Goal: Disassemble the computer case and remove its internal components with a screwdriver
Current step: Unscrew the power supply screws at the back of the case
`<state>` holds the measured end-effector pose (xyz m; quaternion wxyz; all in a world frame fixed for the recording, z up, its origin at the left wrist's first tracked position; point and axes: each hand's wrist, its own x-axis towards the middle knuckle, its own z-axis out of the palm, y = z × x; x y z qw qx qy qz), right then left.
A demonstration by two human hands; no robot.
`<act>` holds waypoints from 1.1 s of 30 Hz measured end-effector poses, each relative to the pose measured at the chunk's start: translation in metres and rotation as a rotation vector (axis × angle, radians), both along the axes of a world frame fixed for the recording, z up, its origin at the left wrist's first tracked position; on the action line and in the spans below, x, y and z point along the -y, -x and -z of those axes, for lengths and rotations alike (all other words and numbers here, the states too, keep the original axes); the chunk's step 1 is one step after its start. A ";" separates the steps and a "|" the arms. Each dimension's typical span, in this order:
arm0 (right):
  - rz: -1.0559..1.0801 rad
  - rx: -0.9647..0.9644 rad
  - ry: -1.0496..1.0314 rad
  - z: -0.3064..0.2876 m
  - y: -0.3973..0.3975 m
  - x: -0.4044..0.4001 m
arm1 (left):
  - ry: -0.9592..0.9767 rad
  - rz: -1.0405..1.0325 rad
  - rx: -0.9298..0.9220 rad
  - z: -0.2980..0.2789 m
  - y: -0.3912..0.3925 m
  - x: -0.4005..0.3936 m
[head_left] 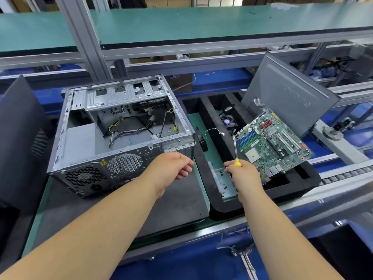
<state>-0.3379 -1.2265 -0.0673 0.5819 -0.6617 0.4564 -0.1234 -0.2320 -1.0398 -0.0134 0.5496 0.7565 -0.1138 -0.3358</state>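
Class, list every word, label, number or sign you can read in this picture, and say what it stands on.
No text is readable.
Yellow warning sticker on the computer case: a sign, wording too small.
Motherboard: printing too small.
Leaning grey side panel: faint scrawl, illegible.

Computer case (121,136) open on top, cables (129,128) inside

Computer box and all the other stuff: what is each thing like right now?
Computer case: open, motherboard out, cables still inside.
Motherboard: out, tilted on the foam tray.
Side panel: off, leaning upright.
Screwdriver: held, tip up.
Right hand: gripping the screwdriver.
Left hand: empty, relaxed.
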 end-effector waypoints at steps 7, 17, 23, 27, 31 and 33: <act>-0.024 0.081 -0.165 -0.031 -0.017 -0.036 | 0.039 -0.014 0.104 -0.015 0.000 -0.025; -0.281 0.164 -0.057 -0.042 -0.044 -0.124 | 0.058 -0.140 0.243 -0.026 -0.012 -0.105; -0.346 0.180 -0.077 -0.042 -0.054 -0.174 | 0.082 -0.173 0.241 -0.018 -0.023 -0.142; -0.354 0.180 -0.098 -0.044 -0.058 -0.206 | 0.097 -0.170 0.253 -0.018 -0.035 -0.169; -0.310 0.166 -0.114 -0.046 -0.066 -0.240 | 0.102 -0.154 0.273 -0.020 -0.048 -0.204; -0.289 0.161 -0.135 -0.044 -0.070 -0.259 | 0.113 -0.166 0.291 -0.022 -0.057 -0.224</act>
